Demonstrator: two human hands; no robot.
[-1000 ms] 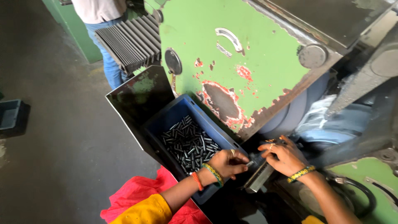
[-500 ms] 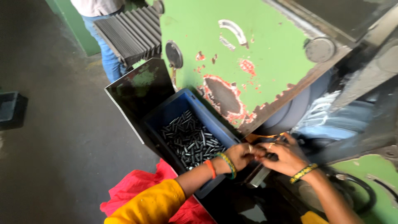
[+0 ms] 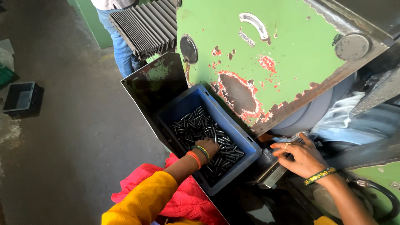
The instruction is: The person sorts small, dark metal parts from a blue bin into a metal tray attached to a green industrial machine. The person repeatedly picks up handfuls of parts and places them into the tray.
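The left hand (image 3: 209, 146) is down inside the blue bin (image 3: 246, 143), fingers curled into the heap of small dark metal pins (image 3: 196, 125); whether it grips any, I cannot tell. Just right of the bin, the right hand (image 3: 301, 157) lies spread open on a metal rail (image 3: 273, 175), below the chipped green machine (image 3: 287, 54).

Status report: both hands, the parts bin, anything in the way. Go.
Left hand down in the blue bin, on the small dark metal pins. Right hand flat on the metal guide at the green machine. Nothing between hands and bin.
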